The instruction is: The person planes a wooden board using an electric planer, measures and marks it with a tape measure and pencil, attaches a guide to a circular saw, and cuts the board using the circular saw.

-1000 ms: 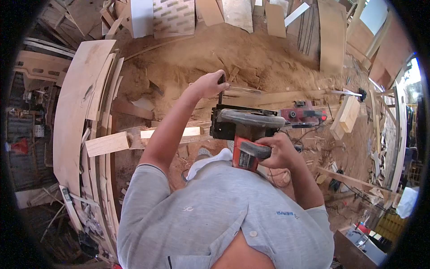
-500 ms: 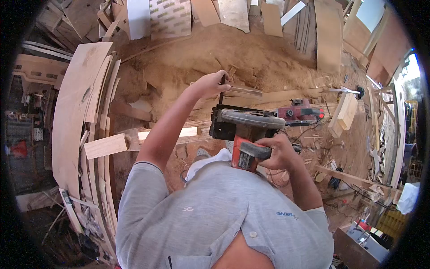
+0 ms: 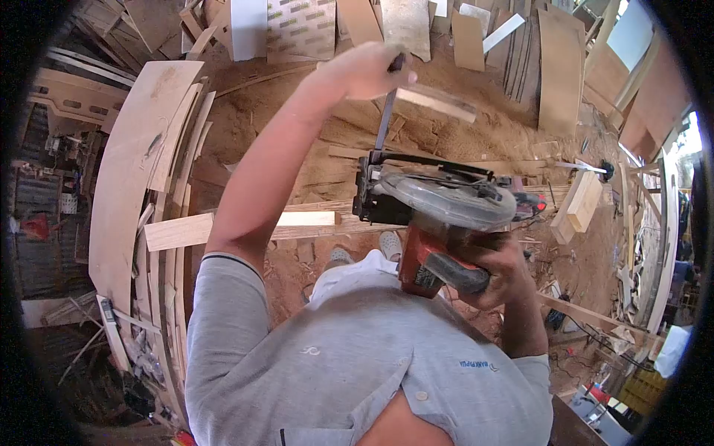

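Note:
My right hand (image 3: 500, 271) is wrapped round the handle of an orange-and-black circular saw (image 3: 428, 260), held in front of my belly. The saw lies tilted, its rounded grey blade guard (image 3: 446, 202) facing away from me and its dark base plate to the left. A thin metal guide bar (image 3: 385, 123) runs from the base plate away to my left hand (image 3: 364, 72), which is closed on its far end. Beside that hand a short wood strip (image 3: 439, 104) sticks out to the right, blurred; whether it is fixed to the bar I cannot tell.
Below the saw lies a long plank (image 3: 312, 232) with a pale wood block (image 3: 178, 232) at its left. A red power tool (image 3: 532, 204) is partly hidden behind the saw. Stacked boards (image 3: 126, 178) stand left; two joined blocks (image 3: 584, 201) lie right. Sawdust covers the ground.
My left hand has moved away from my body with the guide bar and wood strip. The saw has shifted right and tilted, and my right hand has moved right and slightly nearer me with it.

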{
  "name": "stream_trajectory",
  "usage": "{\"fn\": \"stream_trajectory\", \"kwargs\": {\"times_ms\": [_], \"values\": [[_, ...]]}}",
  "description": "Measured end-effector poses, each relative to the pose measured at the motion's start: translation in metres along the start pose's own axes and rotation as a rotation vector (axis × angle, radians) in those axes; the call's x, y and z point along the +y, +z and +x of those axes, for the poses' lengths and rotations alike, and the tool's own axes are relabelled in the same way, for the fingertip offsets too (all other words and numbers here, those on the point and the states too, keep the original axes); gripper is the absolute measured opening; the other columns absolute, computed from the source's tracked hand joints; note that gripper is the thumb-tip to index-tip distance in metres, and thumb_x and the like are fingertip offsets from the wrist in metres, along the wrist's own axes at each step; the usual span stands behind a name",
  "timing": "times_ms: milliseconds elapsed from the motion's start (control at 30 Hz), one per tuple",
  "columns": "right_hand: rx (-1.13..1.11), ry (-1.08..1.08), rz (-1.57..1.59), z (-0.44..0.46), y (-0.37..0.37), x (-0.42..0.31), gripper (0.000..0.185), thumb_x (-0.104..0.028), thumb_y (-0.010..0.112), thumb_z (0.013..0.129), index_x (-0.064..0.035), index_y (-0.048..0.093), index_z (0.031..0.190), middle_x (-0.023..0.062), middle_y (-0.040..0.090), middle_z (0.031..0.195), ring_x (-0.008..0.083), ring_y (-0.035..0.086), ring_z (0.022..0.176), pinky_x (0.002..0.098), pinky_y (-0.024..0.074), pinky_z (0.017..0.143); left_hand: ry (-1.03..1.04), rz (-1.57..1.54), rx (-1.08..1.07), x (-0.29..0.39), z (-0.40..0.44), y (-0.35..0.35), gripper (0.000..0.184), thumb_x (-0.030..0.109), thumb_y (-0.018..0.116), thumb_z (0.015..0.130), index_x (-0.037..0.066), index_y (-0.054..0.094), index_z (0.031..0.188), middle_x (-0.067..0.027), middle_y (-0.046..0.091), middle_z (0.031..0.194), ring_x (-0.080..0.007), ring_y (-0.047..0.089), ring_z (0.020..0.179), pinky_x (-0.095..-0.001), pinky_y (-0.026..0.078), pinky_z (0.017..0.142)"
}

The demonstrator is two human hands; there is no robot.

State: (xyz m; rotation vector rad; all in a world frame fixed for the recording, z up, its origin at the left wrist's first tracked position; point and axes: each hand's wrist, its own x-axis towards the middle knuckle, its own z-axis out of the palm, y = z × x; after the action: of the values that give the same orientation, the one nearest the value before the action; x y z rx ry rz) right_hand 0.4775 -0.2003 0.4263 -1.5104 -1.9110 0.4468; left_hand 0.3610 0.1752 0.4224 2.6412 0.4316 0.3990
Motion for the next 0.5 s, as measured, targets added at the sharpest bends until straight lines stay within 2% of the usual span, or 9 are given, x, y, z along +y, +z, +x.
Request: {"fn": "stream_trajectory", "kwargs": {"times_ms": [33, 67, 167, 267, 433, 467, 500], "values": [[0.024, -0.007, -0.016, -0.002, -0.001, -0.005, 0.039, -0.014, 0.077, 0.055, -0.0060, 0.082, 0.092, 0.0155, 0.074, 0.097, 0.0378, 0.070, 0.094, 0.0475, 0.0527, 0.094, -0.014, 0.025, -0.003, 0.009, -0.003, -0.011, 0.050, 0.044, 0.071, 0.101, -0.001, 0.066, 0.122, -0.0208, 0.073, 0.101, -0.0350, 0.072, 0.094, -0.0451, 0.054, 0.084], [-0.004, 0.009, 0.017, -0.010, 0.001, 0.001, 0.044, -0.016, 0.078, 0.051, -0.0048, 0.082, 0.094, 0.0160, 0.075, 0.099, 0.0385, 0.070, 0.099, 0.0515, 0.0484, 0.102, -0.002, 0.017, 0.033, 0.013, -0.005, -0.019, 0.051, 0.045, 0.071, 0.101, -0.001, 0.066, 0.121, -0.0204, 0.073, 0.099, -0.0347, 0.072, 0.094, -0.0450, 0.054, 0.084], [0.017, -0.023, -0.040, -0.006, -0.012, -0.012, 0.049, -0.019, 0.080, 0.050, -0.0047, 0.082, 0.096, 0.0171, 0.075, 0.103, 0.0403, 0.069, 0.105, 0.0544, 0.0436, 0.109, 0.011, 0.035, 0.106, 0.024, -0.007, -0.035, 0.053, 0.048, 0.071, 0.100, -0.001, 0.067, 0.120, -0.0192, 0.072, 0.097, -0.0341, 0.071, 0.093, -0.0447, 0.054, 0.084], [-0.007, -0.092, 0.021, -0.012, -0.011, -0.004, 0.051, -0.021, 0.081, 0.049, -0.0046, 0.082, 0.097, 0.0191, 0.075, 0.109, 0.0430, 0.067, 0.113, 0.0554, 0.0430, 0.111, -0.033, 0.076, 0.072, 0.034, -0.020, -0.041, 0.054, 0.049, 0.072, 0.099, -0.001, 0.067, 0.120, -0.0185, 0.072, 0.096, -0.0340, 0.070, 0.092, -0.0445, 0.054, 0.084], [-0.050, -0.057, -0.017, -0.018, -0.009, -0.012, 0.050, -0.021, 0.082, 0.049, -0.0040, 0.081, 0.096, 0.0188, 0.075, 0.105, 0.0432, 0.067, 0.111, 0.0552, 0.0395, 0.113, -0.023, -0.010, -0.068, 0.031, -0.052, -0.025, 0.056, 0.050, 0.075, 0.097, -0.001, 0.067, 0.119, -0.0186, 0.072, 0.096, -0.0321, 0.071, 0.091, -0.0432, 0.055, 0.083], [-0.041, -0.049, -0.012, -0.018, -0.008, -0.014, 0.049, -0.020, 0.082, 0.049, -0.0038, 0.080, 0.095, 0.0185, 0.075, 0.104, 0.0430, 0.067, 0.110, 0.0551, 0.0391, 0.113, 0.068, -0.068, -0.047, 0.025, -0.057, -0.014, 0.053, 0.048, 0.076, 0.097, -0.001, 0.067, 0.117, -0.0179, 0.073, 0.094, -0.0307, 0.071, 0.089, -0.0428, 0.055, 0.082], [-0.032, -0.040, -0.007, -0.017, -0.006, -0.016, 0.048, -0.020, 0.082, 0.049, -0.0036, 0.080, 0.094, 0.0182, 0.074, 0.103, 0.0429, 0.067, 0.109, 0.0549, 0.0386, 0.113, 0.058, -0.113, -0.053, 0.026, -0.060, -0.009, 0.051, 0.046, 0.076, 0.097, -0.001, 0.067, 0.116, -0.0177, 0.073, 0.094, -0.0309, 0.071, 0.089, -0.0430, 0.055, 0.082]]}}
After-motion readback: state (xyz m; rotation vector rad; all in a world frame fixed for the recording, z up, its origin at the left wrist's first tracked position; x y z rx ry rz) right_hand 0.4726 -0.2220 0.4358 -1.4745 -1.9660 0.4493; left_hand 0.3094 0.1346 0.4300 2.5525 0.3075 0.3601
